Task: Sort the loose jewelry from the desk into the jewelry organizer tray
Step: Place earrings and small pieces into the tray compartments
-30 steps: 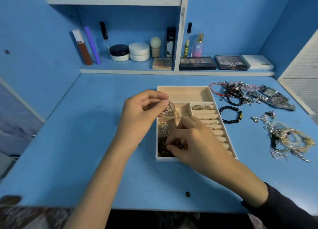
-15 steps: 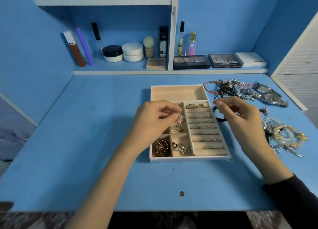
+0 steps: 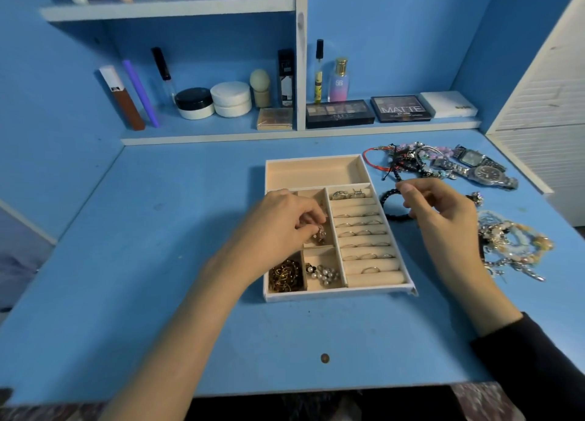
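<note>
Since right hand [image 3: 443, 221] left tray [image 3: 316, 294]: fingers curled just above black bracelet [image 3: 387, 196], grasp unclear.
Left hand [image 3: 278, 221]: fingertips pinching earring [image 3: 319, 235], lowered into compartment [image 3: 311, 197].
Next: bracelet, likely.

Cream tray [image 3: 315, 171] lies flat on the table [image 3: 158, 262] — rings [image 3: 364, 232] in right slots, chains [image 3: 286, 276] and pearls [image 3: 326, 275] in near cells, a sparkly piece [image 3: 319, 236] pinched mid-tray. Bracelets [image 3: 512, 246] and watches [image 3: 484, 173] lie loose to its right.

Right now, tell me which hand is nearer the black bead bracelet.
Right. The right hand overlaps the black bead bracelet, partly hiding it; the left hand is over the tray's small compartments.
</note>
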### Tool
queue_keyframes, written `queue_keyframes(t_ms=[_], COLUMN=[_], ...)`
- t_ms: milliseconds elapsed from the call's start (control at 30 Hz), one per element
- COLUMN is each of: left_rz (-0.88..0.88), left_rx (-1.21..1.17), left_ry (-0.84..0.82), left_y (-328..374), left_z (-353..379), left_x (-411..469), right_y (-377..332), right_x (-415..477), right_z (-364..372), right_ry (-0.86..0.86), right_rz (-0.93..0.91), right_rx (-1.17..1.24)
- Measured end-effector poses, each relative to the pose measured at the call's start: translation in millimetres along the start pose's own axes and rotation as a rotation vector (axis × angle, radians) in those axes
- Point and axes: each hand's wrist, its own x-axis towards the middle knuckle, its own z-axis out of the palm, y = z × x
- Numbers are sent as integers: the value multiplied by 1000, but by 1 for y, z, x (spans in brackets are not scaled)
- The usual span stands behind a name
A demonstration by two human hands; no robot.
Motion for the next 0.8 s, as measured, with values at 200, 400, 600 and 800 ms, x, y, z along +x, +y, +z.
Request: queue_keyframes(t_ms=[200, 400, 600, 800], left_rz=[40, 7, 36, 117], left_rx=[240, 223, -69, -193], left_ry=[64, 66, 180, 125], left_y=[-2, -2, 16, 59], left_z=[7, 10, 15, 42], left_x=[1, 2, 14, 46], right_y=[2, 4, 3, -1], right_x=[0, 0, 3, 18], right_z=[0, 0, -8, -59], right_ry=[8, 9, -66, -130], right_rz=[5, 11, 31, 42], right_rx=[-16, -7, -48, -224])
